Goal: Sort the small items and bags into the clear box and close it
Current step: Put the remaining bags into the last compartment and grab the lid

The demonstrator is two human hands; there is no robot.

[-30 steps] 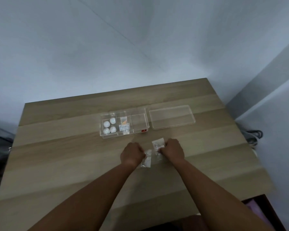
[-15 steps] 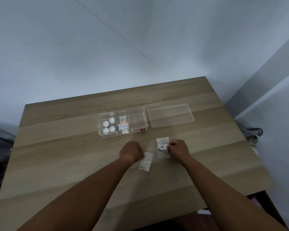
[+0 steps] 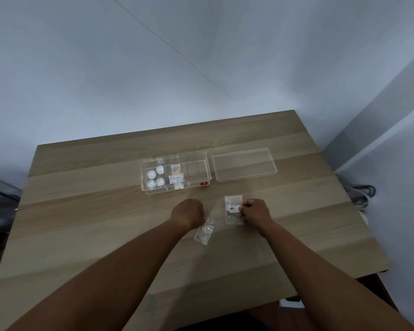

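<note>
Open rectangular clear box [image 3: 176, 173] on wood-grain table [image 3: 81, 211], 4 round white items [image 3: 155, 179] in its left compartment, flat clear lid [image 3: 244, 167] beside it, left hand [image 3: 188, 212] pinching crinkled plastic bag [image 3: 204, 231], right hand [image 3: 255, 211] gripping labelled bag [image 3: 233, 210].

Wooden table [image 3: 81, 211]: box [image 3: 153, 191], lid [image 3: 244, 167], bags [image 3: 233, 217]

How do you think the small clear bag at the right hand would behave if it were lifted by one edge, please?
The bag looks like thin clear film lying flat on the table, so it would probably flop. It seems light. The small bits inside may slide towards the low end.
</note>
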